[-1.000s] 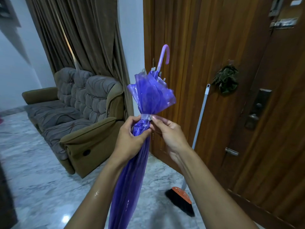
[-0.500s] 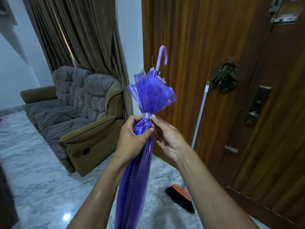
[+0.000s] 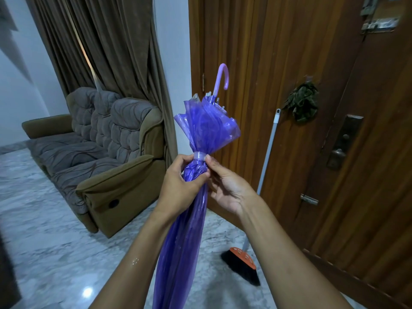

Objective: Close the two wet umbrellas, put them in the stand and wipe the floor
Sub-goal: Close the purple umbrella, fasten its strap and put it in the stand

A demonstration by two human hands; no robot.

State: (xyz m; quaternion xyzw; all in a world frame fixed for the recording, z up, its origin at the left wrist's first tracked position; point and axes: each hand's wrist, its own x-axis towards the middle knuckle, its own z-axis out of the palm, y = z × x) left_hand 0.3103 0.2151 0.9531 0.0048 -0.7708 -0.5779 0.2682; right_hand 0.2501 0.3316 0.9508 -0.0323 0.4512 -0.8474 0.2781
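Centrally, one purple umbrella (image 3: 207, 128), furled, was held handle-up before the wooden door (image 3: 289, 63). Left hand (image 3: 178, 188) gripped its gathered canopy, fingers (image 3: 183, 160) curled round it just below the clear strap (image 3: 199, 155). Right hand (image 3: 227, 188) pinched the umbrella beside that strap. Broom (image 3: 242, 259) leaned against the door; sofa (image 3: 107, 139) at left.

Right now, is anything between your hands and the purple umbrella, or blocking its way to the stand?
Nothing is between them: the left hand grips the purple umbrella and the right hand pinches its clear strap. No stand is in view, so that path cannot be judged.
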